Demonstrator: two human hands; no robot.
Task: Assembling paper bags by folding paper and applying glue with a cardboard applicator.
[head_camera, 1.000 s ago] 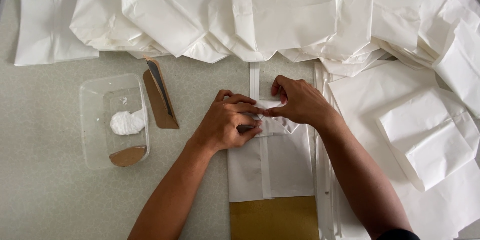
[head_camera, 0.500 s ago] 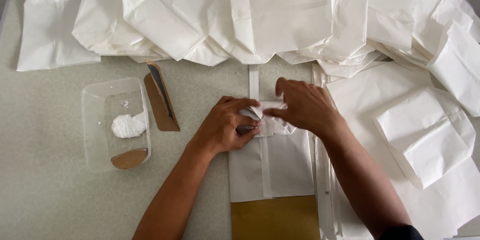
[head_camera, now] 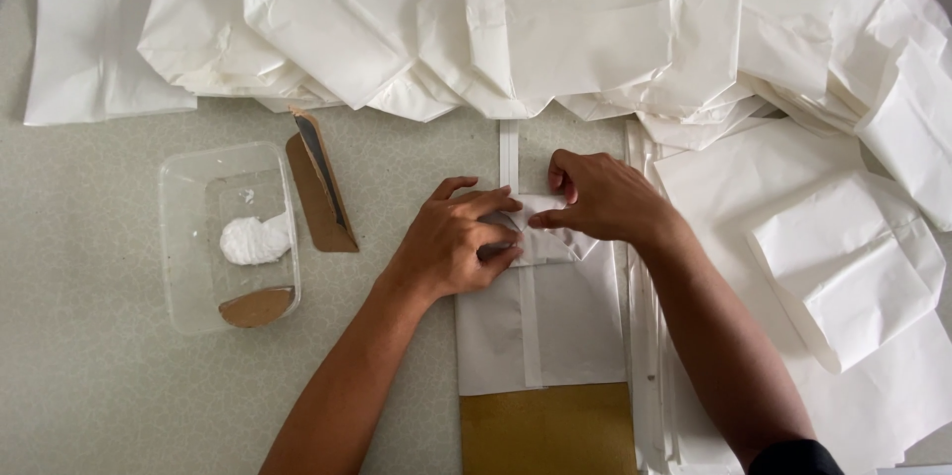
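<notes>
White paper bag half-formed: left hand and right hand pinching its end flaps; finished bags at twelve o'clock.

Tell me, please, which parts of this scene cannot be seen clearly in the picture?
Head view only:
- The fold on the white bag: covered by the left hand and right hand.
- The gold sheet: cut off by the bottom edge.
- The bag pile: cut off by the top edge.
- The white lump in the clear tub: too small to identify.
</notes>
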